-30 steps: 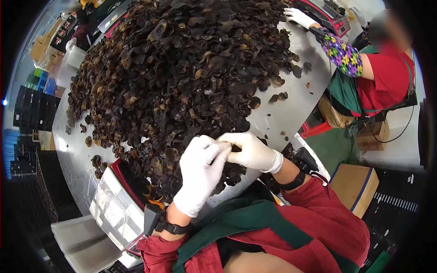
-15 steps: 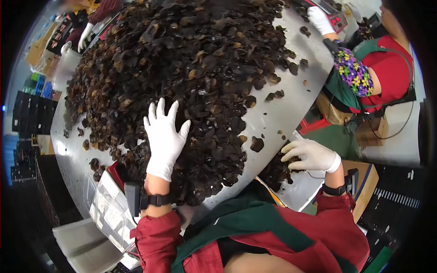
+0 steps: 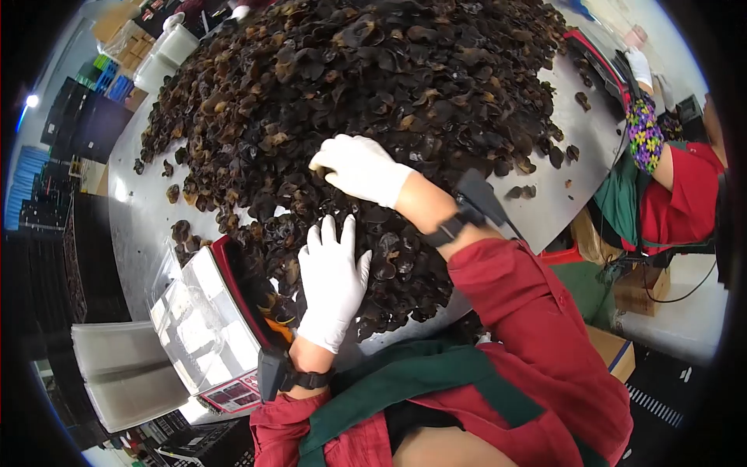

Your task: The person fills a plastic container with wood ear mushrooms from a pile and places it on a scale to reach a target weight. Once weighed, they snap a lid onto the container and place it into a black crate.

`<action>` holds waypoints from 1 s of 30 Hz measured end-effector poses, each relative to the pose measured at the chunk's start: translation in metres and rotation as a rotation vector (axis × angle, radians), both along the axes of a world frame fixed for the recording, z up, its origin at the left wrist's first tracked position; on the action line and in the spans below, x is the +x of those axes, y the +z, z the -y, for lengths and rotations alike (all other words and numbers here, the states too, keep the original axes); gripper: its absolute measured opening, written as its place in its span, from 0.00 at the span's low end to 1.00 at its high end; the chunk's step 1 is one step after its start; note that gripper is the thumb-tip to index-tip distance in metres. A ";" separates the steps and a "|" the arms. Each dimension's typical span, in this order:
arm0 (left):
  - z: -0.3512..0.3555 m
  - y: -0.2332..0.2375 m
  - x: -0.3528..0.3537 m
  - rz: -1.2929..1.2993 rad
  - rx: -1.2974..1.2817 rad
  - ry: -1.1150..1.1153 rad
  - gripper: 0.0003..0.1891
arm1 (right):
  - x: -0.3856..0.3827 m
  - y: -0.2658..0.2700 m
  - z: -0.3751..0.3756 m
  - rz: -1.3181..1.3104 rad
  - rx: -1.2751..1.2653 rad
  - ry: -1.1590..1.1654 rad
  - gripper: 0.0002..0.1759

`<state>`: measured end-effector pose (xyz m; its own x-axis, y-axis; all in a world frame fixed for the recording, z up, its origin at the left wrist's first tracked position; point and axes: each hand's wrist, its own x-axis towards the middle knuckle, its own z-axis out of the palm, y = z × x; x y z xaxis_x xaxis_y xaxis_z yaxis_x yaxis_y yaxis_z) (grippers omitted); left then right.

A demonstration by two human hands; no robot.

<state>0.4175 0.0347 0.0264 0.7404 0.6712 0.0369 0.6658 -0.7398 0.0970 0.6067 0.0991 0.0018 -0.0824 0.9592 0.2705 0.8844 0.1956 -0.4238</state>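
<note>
A large heap of dark wood ear mushrooms covers much of the metal table. In a white glove, my left hand lies flat on the near part of the heap, fingers spread. Further up, my right hand, also gloved in white, rests on the heap with its fingers bent but apart. No piece shows in its grasp, though the palm faces away from me.
A red-edged scale stands at the table's near left edge, beside a clear plastic bin. At the right, a co-worker's gloved hand is by another red device. A cardboard box sits low on the right.
My right hand has swung from beyond the table's near right edge onto the heap. My left hand has come nearer to me. The view has shifted.
</note>
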 end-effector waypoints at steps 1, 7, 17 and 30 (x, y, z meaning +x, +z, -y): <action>0.002 0.002 -0.002 0.004 0.014 -0.008 0.32 | -0.005 -0.015 -0.011 0.115 0.014 0.022 0.11; 0.013 0.012 -0.022 0.114 -0.026 -0.012 0.30 | 0.009 -0.026 -0.017 -0.104 -0.108 0.076 0.16; 0.026 0.010 -0.038 0.261 -0.050 -0.032 0.21 | 0.018 0.013 0.040 -0.995 -0.185 0.069 0.16; 0.022 0.007 -0.052 0.390 -0.044 0.011 0.10 | 0.012 0.017 0.048 -1.118 -0.394 0.041 0.10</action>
<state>0.3652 0.0130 0.0338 0.6689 0.6866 0.2849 0.5808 -0.7219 0.3761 0.6186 0.0512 0.0191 -0.0204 0.9946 -0.1020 -0.0186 -0.1024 -0.9946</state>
